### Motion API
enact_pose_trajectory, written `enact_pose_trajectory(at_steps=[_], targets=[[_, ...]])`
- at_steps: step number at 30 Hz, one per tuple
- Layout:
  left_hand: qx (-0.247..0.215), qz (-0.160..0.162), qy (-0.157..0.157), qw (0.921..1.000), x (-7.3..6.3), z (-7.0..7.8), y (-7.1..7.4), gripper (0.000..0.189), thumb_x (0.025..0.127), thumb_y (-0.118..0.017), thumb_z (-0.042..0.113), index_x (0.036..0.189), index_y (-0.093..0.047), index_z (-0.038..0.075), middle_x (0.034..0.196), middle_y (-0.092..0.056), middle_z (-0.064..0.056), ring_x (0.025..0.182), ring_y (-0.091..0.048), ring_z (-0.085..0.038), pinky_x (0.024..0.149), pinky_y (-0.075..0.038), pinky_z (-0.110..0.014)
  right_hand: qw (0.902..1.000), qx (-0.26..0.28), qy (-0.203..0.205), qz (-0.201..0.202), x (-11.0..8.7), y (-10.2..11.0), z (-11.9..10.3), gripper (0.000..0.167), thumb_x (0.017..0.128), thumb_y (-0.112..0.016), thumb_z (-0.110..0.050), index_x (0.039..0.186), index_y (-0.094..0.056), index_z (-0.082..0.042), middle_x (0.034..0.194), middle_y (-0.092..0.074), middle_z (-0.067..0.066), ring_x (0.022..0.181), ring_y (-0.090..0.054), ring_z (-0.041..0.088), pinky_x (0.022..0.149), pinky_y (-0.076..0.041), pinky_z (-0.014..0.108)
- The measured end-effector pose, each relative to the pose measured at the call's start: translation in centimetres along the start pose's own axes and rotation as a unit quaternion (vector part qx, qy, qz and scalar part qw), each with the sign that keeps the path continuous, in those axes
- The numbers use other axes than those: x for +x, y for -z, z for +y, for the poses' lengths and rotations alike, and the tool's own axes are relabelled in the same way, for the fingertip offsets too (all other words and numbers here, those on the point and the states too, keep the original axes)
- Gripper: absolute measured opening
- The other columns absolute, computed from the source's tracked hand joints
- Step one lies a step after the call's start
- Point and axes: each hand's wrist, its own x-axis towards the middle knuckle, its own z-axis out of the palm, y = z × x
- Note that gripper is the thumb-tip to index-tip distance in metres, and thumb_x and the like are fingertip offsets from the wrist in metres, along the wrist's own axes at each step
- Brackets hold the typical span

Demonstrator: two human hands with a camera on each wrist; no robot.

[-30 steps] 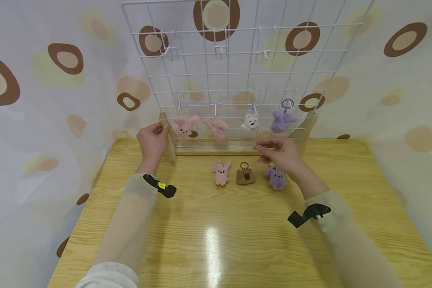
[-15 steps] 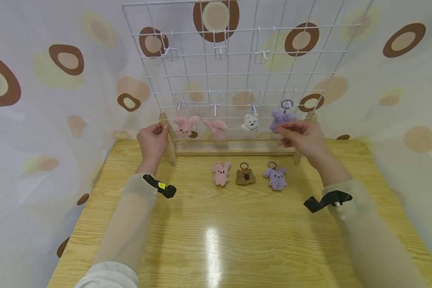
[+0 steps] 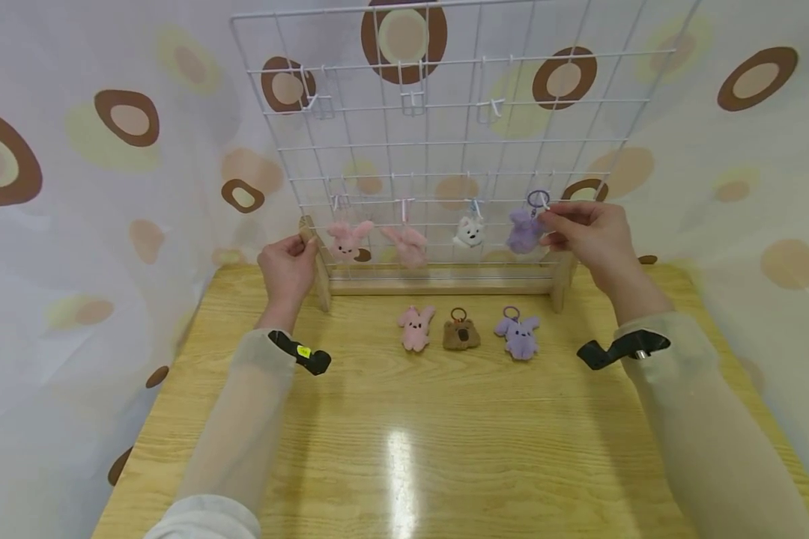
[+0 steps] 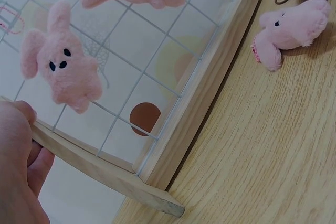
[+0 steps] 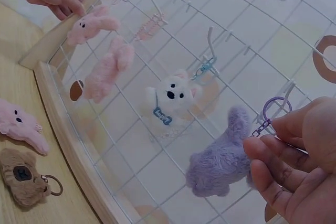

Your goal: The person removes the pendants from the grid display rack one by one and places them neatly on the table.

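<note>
My left hand (image 3: pixel 288 271) grips the wooden side post (image 4: pixel 105 166) of the white wire grid rack (image 3: pixel 411 141). At the right end of the lower row, my right hand (image 3: pixel 596 239) pinches a purple plush keychain (image 5: pixel 223 158) near its ear and chain. That keychain's purple ring (image 5: pixel 277 109) is around a white hook, and its plush body faces away in the right wrist view. Fingers hide one of its ears. Left of it hang a white dog plush keychain (image 5: pixel 173 98) and two pink rabbit plush keychains, one facing forward (image 4: pixel 65 61) and one turned (image 3: pixel 407 245).
On the wooden table (image 3: pixel 350 419), before the rack's base bar (image 3: pixel 438 287), lie a pink rabbit keychain (image 3: pixel 416 329), a brown bear keychain (image 3: pixel 461 334) and a purple rabbit keychain (image 3: pixel 519 338). Several bare hooks (image 3: pixel 413 99) sit higher on the grid.
My right hand has moved up and right, from above the purple rabbit on the table to the hanging purple keychain, and now pinches it. My left hand has stayed on the post.
</note>
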Motion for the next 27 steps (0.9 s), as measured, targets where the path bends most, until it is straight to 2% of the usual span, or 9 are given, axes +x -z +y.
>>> enact_pose_trajectory(at_steps=[6, 13, 17, 27], targets=[[-0.006, 0.001, 0.000, 1.0000, -0.1, 0.1, 0.1, 0.025, 0.102, -0.074, 0.018, 0.116, -0.080, -0.002, 0.106, -0.078, -0.018, 0.095, -0.078, -0.024, 0.078, -0.062, -0.032, 1.0000, -0.003, -0.001, -0.003, 0.7, -0.1, -0.6, 0.038, 0.101, -0.074, -0.017, 0.129, -0.066, 0.007, 0.106, -0.073, -0.001, 0.073, -0.075, 0.012, 0.071, -0.061, 0.024], [-0.007, 0.001, -0.003, 1.0000, -0.2, 0.2, 0.1, 0.024, 0.101, -0.074, 0.018, 0.114, -0.080, -0.002, 0.104, -0.079, -0.018, 0.095, -0.078, -0.024, 0.077, -0.062, -0.029, 0.9999, 0.010, 0.001, -0.013, 1.0, -0.2, -0.8, 0.035, 0.103, -0.071, -0.015, 0.131, -0.066, 0.006, 0.104, -0.077, -0.001, 0.074, -0.076, 0.013, 0.070, -0.061, 0.024], [-0.009, -0.001, -0.004, 1.0000, -0.2, 0.2, 0.1, 0.025, 0.101, -0.074, 0.018, 0.114, -0.080, -0.002, 0.104, -0.079, -0.018, 0.094, -0.078, -0.024, 0.076, -0.061, -0.028, 0.9999, 0.006, 0.004, -0.009, 1.1, -0.2, -0.8, 0.035, 0.105, -0.068, -0.015, 0.133, -0.066, 0.006, 0.103, -0.077, -0.004, 0.075, -0.077, 0.012, 0.069, -0.060, 0.023], [-0.010, -0.001, 0.005, 0.9999, -0.1, 0.1, 0.2, 0.026, 0.102, -0.074, 0.020, 0.116, -0.080, -0.002, 0.106, -0.079, -0.017, 0.096, -0.078, -0.023, 0.078, -0.062, -0.030, 1.0000, 0.000, 0.008, 0.002, 0.9, 0.0, -1.1, 0.034, 0.104, -0.069, -0.014, 0.129, -0.068, 0.007, 0.100, -0.076, -0.004, 0.073, -0.076, 0.010, 0.069, -0.059, 0.021]])
